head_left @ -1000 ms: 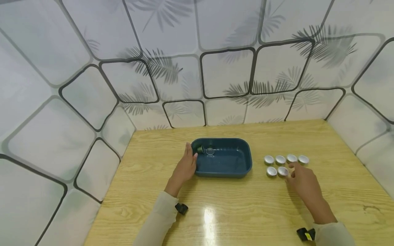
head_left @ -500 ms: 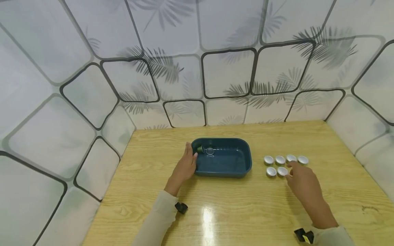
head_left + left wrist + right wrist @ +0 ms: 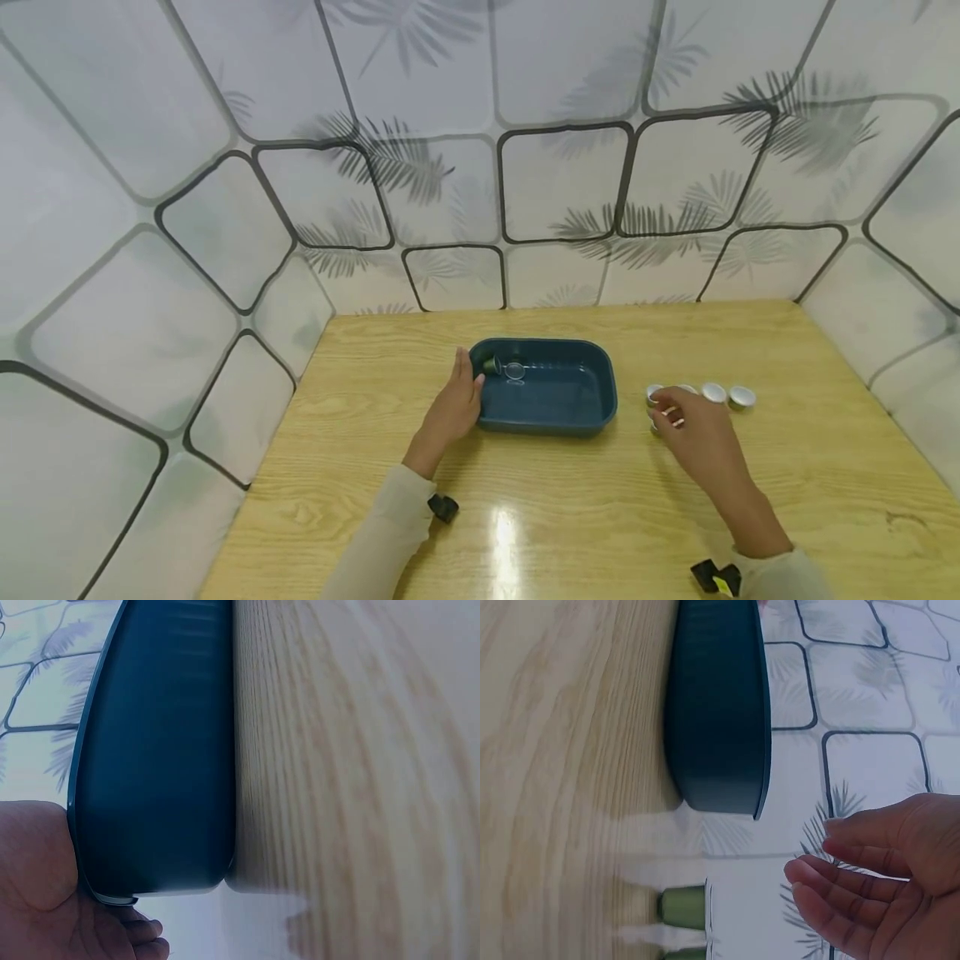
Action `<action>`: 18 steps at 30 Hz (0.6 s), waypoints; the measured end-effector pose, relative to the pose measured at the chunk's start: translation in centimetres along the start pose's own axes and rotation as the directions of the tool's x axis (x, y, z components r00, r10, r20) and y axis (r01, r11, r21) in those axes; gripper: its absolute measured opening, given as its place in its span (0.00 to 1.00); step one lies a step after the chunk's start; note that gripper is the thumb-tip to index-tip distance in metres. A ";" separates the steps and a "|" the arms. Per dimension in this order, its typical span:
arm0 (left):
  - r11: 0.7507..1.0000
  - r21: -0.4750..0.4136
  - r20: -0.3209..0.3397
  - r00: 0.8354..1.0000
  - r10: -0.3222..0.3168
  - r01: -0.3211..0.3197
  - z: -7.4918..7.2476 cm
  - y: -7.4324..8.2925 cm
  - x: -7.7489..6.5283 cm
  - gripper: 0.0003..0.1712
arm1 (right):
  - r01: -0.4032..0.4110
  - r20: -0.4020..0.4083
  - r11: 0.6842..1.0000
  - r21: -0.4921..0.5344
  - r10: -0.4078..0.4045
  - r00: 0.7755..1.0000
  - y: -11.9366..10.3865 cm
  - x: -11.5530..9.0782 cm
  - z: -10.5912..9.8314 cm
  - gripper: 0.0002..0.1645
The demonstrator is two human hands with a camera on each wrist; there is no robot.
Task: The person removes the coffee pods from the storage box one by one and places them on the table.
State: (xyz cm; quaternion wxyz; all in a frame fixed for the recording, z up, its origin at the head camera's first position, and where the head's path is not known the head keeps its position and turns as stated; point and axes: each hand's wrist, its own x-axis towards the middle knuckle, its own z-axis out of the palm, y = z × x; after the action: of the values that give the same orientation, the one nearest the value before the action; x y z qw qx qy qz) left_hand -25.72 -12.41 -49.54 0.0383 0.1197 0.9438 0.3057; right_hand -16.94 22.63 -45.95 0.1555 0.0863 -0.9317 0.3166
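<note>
My left hand (image 3: 452, 404) holds the left end of a dark blue rectangular tray (image 3: 555, 425), thumb at the rim and fingers along the outer wall. The left wrist view shows the tray's side (image 3: 157, 750) close up. Inside the tray lie a green coffee capsule (image 3: 491, 366) and a pale ring shape (image 3: 514, 371). My right hand (image 3: 701, 433) hovers over several upright coffee capsules (image 3: 742, 397) with silvery lids, hiding some. In the right wrist view, its loosely bent fingers (image 3: 847, 892) hold nothing; a green capsule (image 3: 684, 906) stands below them.
Everything stands on a light wood table (image 3: 360, 367). Patterned walls (image 3: 562, 183) close it in at the back and both sides. The tray's right end (image 3: 720, 750) stands apart from the capsules.
My right hand has moved left, from the right side of the capsule group to above its left side. The left hand stays at the tray. The head view has shifted slightly.
</note>
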 end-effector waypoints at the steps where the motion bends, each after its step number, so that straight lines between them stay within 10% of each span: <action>1: 1.000 0.003 -0.001 1.000 0.001 -0.001 0.0 0.0 0.0 0.37 | 0.010 -0.005 1.000 0.009 -0.010 1.000 -0.2 0.2 0.2 0.10; 18: 1.000 0.017 0.001 1.000 -0.001 0.001 0.0 -0.2 0.0 0.37 | 0.064 0.112 0.997 0.030 -0.067 0.991 -3.8 1.4 3.6 0.16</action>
State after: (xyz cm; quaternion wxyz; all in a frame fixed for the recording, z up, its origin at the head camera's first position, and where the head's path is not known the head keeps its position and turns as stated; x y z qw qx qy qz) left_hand -25.74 -12.57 -49.71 0.0378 0.1199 0.9464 0.2975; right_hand -18.15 17.38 -46.02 0.1116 0.1368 -0.9315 0.3179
